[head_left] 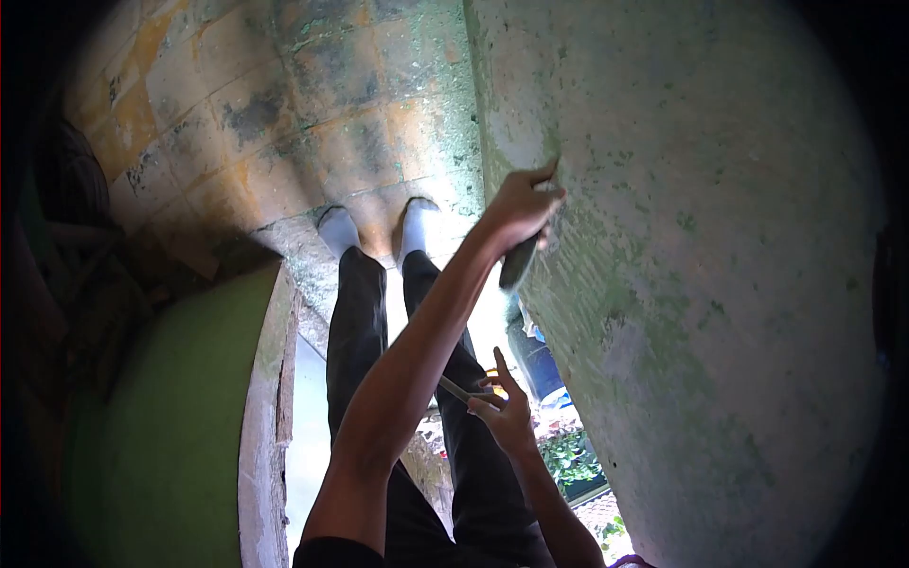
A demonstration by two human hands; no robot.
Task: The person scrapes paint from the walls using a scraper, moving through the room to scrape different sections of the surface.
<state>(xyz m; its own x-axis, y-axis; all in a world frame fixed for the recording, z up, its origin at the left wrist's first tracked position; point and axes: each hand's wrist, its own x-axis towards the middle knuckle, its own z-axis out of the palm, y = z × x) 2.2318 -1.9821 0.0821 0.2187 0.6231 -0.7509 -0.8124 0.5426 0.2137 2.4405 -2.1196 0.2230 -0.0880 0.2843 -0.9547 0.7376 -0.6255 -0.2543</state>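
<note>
Reaching across to the wall [682,284], my left hand [521,206] is closed around a dark, elongated object [516,263] that sticks out below the fingers. Its exact kind is hidden by the grip and some blur. The hand is close against the peeling green paint. Lower down, in front of my legs, my right hand [504,409] pinches a thin, greyish stick-like piece [454,388] that points left. The index finger of that hand is stretched out, away from the wall surface.
My feet in light socks [417,227] stand by a sill next to a stained tile floor [312,114]. A green panel with a worn whitish edge [260,426] is at left. Beneath, bright daylight shows a dark blue container [542,369] and leafy plants [573,461].
</note>
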